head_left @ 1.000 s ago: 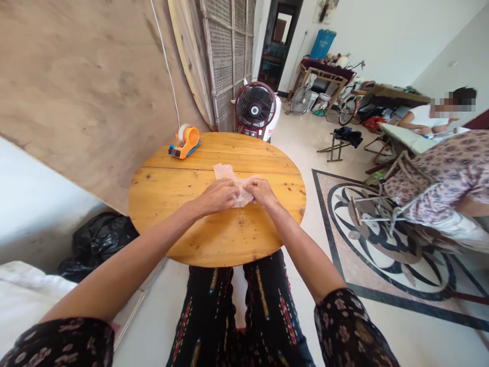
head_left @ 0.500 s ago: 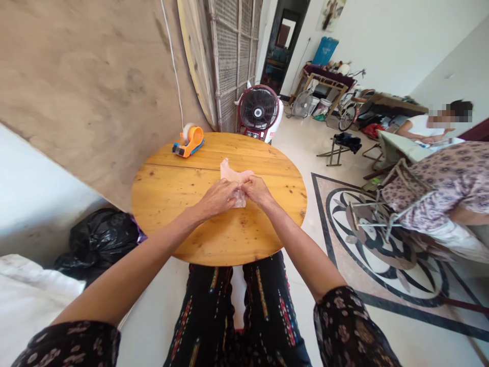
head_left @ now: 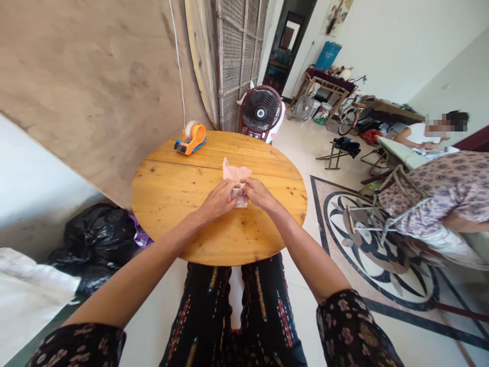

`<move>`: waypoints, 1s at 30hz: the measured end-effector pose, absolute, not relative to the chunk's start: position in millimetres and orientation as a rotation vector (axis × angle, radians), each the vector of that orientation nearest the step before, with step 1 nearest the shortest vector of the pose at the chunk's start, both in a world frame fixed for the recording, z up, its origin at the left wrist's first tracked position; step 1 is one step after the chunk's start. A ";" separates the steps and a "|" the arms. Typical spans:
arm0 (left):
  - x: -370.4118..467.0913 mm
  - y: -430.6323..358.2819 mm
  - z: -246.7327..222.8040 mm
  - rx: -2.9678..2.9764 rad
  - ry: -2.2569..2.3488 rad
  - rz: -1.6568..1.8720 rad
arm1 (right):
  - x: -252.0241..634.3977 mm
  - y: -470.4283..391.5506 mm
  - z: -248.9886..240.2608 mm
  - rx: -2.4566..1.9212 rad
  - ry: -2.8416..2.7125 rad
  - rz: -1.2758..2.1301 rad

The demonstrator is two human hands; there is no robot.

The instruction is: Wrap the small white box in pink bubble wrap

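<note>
Black bags (head_left: 97, 229) slump beyond the rim of our round wooden desk (head_left: 217, 239), at eight o'clock. On the desk, the tape dispenser (head_left: 190, 147) stands at eleven o'clock near the edge, a spot that seems to leave our forearms free room. Just right of the desk's middle, our left hand (head_left: 218, 199) has its fingers bent and closed on the near part of a thin pink sheet (head_left: 237, 173). The sheet lies between our hands, its loose end spread toward twelve. Our right hand (head_left: 260, 193) meets the left from four o'clock, fingers together and clamped on the same part, likely because so flimsy a piece needs pinching from both sides. A fan (head_left: 261, 109) faces us past the rim at one; two people (head_left: 414, 133) (head_left: 454, 178) sit toward two and three.
</note>
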State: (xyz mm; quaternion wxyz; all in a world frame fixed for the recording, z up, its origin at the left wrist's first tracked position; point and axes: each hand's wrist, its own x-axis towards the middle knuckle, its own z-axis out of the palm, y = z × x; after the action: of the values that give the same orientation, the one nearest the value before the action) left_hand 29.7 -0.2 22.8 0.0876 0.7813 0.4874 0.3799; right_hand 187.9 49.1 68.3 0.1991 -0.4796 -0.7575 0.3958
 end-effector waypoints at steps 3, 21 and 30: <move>33.6 -3.2 18.4 2.265 1.462 1.235 | 189.8 46.8 69.6 -1.330 -2.210 1.068; 64.2 -9.0 20.0 1.949 1.781 1.382 | 194.1 43.0 80.8 -1.248 -2.418 1.017; 69.2 -9.5 23.3 1.980 1.793 1.365 | 201.9 53.0 62.9 -1.139 -2.162 1.313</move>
State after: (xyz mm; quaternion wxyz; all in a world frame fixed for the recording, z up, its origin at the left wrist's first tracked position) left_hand 69.2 -9.5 23.3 0.0707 0.6584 0.5962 0.4538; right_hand 201.9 53.0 62.9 0.1826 -0.4038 -0.7662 0.4654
